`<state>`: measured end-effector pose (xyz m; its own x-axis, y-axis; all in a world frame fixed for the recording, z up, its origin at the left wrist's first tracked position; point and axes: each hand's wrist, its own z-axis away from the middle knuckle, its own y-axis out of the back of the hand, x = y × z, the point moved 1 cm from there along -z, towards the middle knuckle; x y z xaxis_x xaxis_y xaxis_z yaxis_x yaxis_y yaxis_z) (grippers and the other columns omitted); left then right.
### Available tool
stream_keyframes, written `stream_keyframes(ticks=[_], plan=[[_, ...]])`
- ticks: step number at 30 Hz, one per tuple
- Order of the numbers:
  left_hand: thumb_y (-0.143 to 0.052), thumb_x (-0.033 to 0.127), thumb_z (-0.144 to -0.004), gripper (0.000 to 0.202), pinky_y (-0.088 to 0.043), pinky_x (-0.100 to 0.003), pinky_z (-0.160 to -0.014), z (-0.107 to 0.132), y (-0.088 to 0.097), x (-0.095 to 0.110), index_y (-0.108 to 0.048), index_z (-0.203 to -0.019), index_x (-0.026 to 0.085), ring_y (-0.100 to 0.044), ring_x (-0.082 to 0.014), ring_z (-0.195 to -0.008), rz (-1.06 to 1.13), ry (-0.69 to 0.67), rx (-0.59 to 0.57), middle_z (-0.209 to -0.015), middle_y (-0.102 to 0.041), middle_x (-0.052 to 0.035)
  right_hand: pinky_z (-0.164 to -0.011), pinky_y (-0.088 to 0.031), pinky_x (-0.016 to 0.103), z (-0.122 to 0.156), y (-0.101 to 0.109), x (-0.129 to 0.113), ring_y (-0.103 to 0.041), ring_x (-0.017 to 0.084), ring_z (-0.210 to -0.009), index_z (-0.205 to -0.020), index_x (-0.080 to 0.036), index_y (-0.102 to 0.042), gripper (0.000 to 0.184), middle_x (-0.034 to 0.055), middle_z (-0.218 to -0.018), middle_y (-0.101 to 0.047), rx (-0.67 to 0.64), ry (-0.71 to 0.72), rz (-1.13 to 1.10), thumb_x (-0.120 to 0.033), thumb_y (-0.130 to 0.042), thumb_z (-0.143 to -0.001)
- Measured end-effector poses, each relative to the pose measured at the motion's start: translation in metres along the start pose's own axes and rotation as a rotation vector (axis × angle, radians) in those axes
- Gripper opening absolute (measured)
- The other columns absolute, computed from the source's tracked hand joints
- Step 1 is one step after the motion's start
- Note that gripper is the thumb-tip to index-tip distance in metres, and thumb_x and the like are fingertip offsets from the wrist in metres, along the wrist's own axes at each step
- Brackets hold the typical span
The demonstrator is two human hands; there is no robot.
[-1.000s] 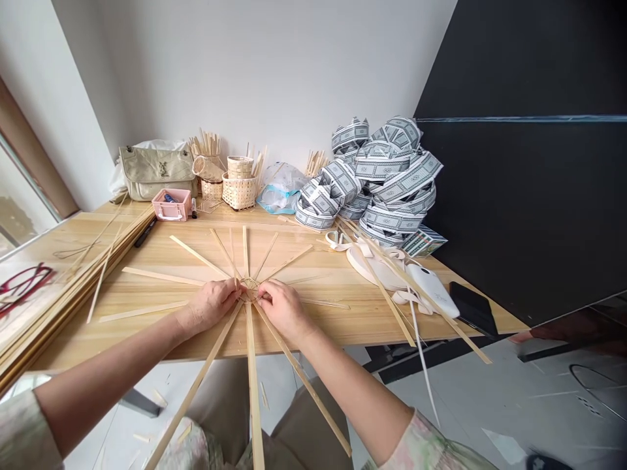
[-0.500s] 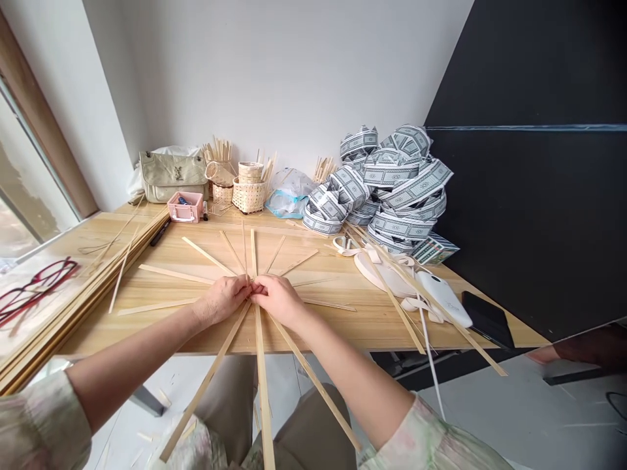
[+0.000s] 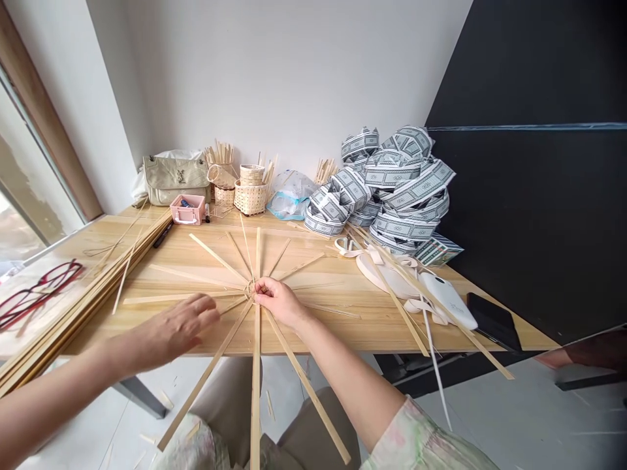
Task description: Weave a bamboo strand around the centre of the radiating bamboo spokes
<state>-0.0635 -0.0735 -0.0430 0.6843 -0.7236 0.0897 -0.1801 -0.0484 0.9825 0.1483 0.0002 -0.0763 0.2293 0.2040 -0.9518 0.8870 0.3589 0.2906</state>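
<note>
Light wooden table [image 3: 372, 320]: 1 flat star of pale bamboo strips [image 3: 255, 365], approx. 12 spokes, 3 overhanging near edge. Right hand [image 3: 277, 301] pinches the star's woven hub. Left hand [image 3: 179, 326] open, holding nothing, just left of that pinch, over 2 spokes.

Daylight is coming through the window [image 3: 19, 222] on the left, brightening the white wall [image 3: 294, 72]. A black wall panel [image 3: 539, 209] is standing right of the wooden surface [image 3: 357, 320], above pale floor [image 3: 539, 424].
</note>
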Motion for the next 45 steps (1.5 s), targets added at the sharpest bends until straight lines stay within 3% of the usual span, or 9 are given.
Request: stream_keyframes(ticks=[4, 7, 9, 13, 21, 31, 38, 41, 45], plan=[[-0.063, 0.018, -0.065, 0.046, -0.034, -0.038, -0.092, 0.032, 0.001, 0.012, -0.045, -0.107, 0.020, -0.038, -0.0259, -0.110, -0.108, -0.093, 0.016, -0.113, -0.048, -0.0102, -0.061, -0.034, 0.021, -0.001, 0.000, 0.001, -0.042, 0.007, -0.058, -0.067, -0.017, -0.050, 0.004, -0.0057, -0.063, -0.047, -0.010, 0.016, -0.025, -0.015, -0.049, -0.063], [-0.067, 0.027, -0.063, 0.031, -0.032, -0.041, -0.092, 0.034, -0.003, 0.025, -0.051, -0.089, 0.019, -0.047, -0.0236, -0.095, -0.089, -0.058, -0.007, -0.095, -0.055, -0.0062, -0.061, -0.033, 0.021, -0.001, 0.000, 0.002, -0.043, 0.007, -0.058, -0.065, -0.017, -0.050, 0.003, -0.0054, -0.063, -0.048, -0.014, 0.029, -0.046, -0.016, -0.051, -0.063], [-0.060, 0.032, -0.071, 0.017, -0.038, -0.039, -0.083, 0.030, -0.005, 0.033, -0.052, -0.073, 0.018, -0.049, -0.0198, -0.078, -0.033, -0.031, 0.000, -0.079, -0.056, -0.0035, -0.061, -0.033, 0.021, -0.001, -0.001, 0.003, -0.043, 0.007, -0.058, -0.063, -0.016, -0.050, 0.003, -0.0055, -0.062, -0.048, -0.013, 0.033, -0.054, -0.015, -0.052, -0.061], [-0.029, 0.037, -0.087, 0.039, -0.041, -0.029, -0.062, 0.021, 0.001, 0.043, -0.051, -0.061, 0.016, -0.048, -0.0167, -0.064, 0.222, 0.065, 0.065, -0.064, -0.053, -0.0039, -0.063, -0.034, 0.022, 0.001, 0.000, 0.001, -0.045, 0.008, -0.060, -0.060, -0.016, -0.050, 0.005, -0.0051, -0.062, -0.049, -0.037, 0.015, -0.076, -0.013, -0.054, -0.059], [-0.025, 0.052, -0.082, 0.054, -0.043, -0.031, -0.083, 0.000, 0.021, 0.041, -0.064, -0.090, 0.015, -0.057, -0.0215, -0.089, 0.873, 0.597, 0.195, -0.093, -0.065, -0.0065, -0.063, -0.036, 0.024, 0.005, 0.003, -0.002, -0.047, 0.009, -0.060, -0.056, -0.015, -0.057, 0.004, -0.0034, -0.060, -0.054, -0.120, -0.054, -0.095, -0.011, -0.058, -0.055], [-0.032, 0.052, -0.081, 0.049, -0.041, -0.033, -0.088, -0.011, 0.026, 0.031, -0.060, -0.095, 0.013, -0.053, -0.0222, -0.100, 1.282, 0.568, 0.245, -0.104, -0.060, -0.0102, -0.062, -0.037, 0.023, 0.004, 0.001, -0.006, -0.047, 0.009, -0.061, -0.053, -0.015, -0.059, 0.013, -0.0031, -0.062, -0.051, -0.170, 0.016, 0.126, -0.003, -0.061, -0.054], [-0.050, 0.021, -0.069, 0.013, -0.043, -0.020, -0.058, -0.011, 0.020, 0.023, -0.055, -0.081, 0.020, -0.057, -0.0128, -0.068, 0.539, 0.390, -0.071, -0.088, -0.059, -0.0016, -0.057, -0.034, 0.020, 0.003, -0.003, -0.006, -0.046, 0.007, -0.060, -0.058, -0.017, -0.062, 0.013, -0.0042, -0.063, -0.050, -0.095, 0.075, 0.328, -0.004, -0.062, -0.056], [-0.047, 0.015, -0.069, 0.014, -0.040, -0.022, -0.057, -0.014, 0.016, 0.020, -0.052, -0.082, 0.019, -0.055, -0.0133, -0.064, 0.223, 0.305, -0.130, -0.079, -0.058, -0.0007, -0.056, -0.034, 0.020, 0.004, -0.004, -0.006, -0.045, 0.007, -0.058, -0.057, -0.017, -0.062, 0.012, -0.0046, -0.062, -0.050, -0.060, 0.058, 0.338, -0.006, -0.062, -0.056], [-0.048, 0.018, -0.072, 0.014, -0.039, -0.025, -0.058, -0.027, 0.013, 0.018, -0.051, -0.086, 0.019, -0.057, -0.0177, -0.069, 0.034, 0.356, -0.240, -0.078, -0.061, -0.0025, -0.055, -0.035, 0.019, 0.005, -0.005, -0.008, -0.045, 0.007, -0.057, -0.057, -0.017, -0.061, 0.011, -0.0051, -0.061, -0.050, -0.033, 0.025, 0.337, -0.006, -0.061, -0.056]])
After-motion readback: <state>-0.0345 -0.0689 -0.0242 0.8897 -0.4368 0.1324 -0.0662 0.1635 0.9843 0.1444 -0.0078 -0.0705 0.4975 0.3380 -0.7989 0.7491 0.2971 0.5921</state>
